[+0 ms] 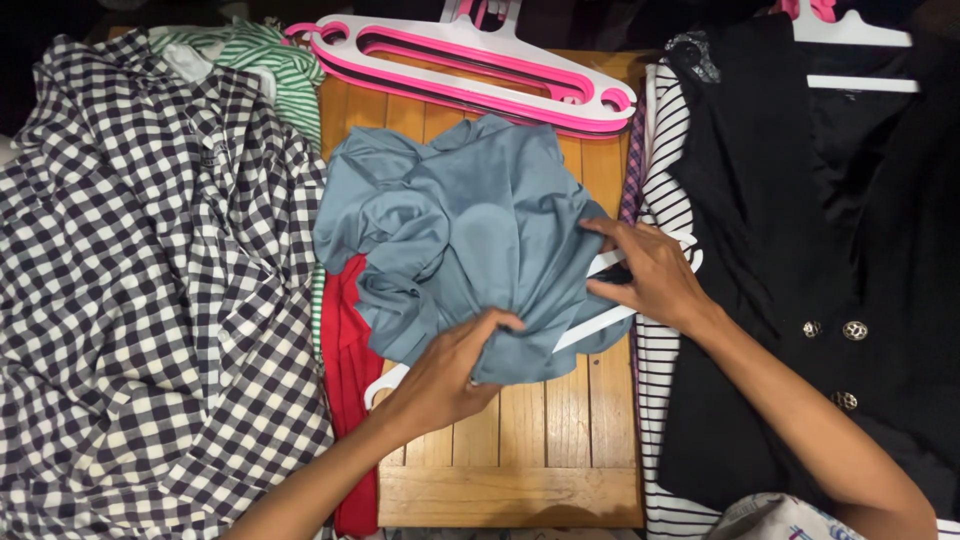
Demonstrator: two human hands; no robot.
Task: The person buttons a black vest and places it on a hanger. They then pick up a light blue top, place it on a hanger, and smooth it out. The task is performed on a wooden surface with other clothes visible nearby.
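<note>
A crumpled grey-blue garment (470, 230) lies in the middle of a wooden slatted table (520, 440). A white hanger (600, 322) sits partly inside it, one end poking out at the lower left, the other under my right hand. My left hand (450, 370) grips the garment's lower edge. At the garment's right side, my right hand (650, 275) pinches the fabric and the hanger together.
A black-and-white checked shirt (140, 300) covers the left side, with a green striped cloth (270, 70) behind it and a red garment (350, 370) beside it. Pink-and-white hangers (470, 65) lie at the back. A black buttoned vest (800, 250) on a hanger and a striped top (665, 170) lie right.
</note>
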